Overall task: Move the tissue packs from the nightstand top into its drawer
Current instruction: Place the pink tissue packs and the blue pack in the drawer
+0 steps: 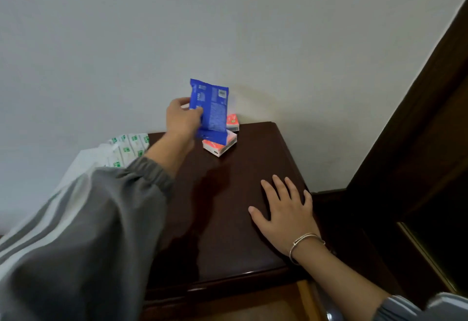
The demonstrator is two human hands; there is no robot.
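Blue plastic tissue pack (211, 110) pinched upright in left hand (181, 118) above glossy dark wooden nightstand top (228, 219); right hand (283, 209) spread flat there, against pale grey wall (228, 29).

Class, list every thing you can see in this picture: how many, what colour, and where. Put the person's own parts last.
blue pack: one, blue, held up above the nightstand's back edge.
orange-and-white packs: two, on the nightstand top near the wall.
nightstand: one, dark brown, centre.
green-printed white bundle: one, left of the nightstand.
wall: pale grey, behind.
dark wooden frame: right.
bracelet: silver, right wrist.
left hand: gripping the blue pack, grey striped sleeve.
right hand: flat on the nightstand top.
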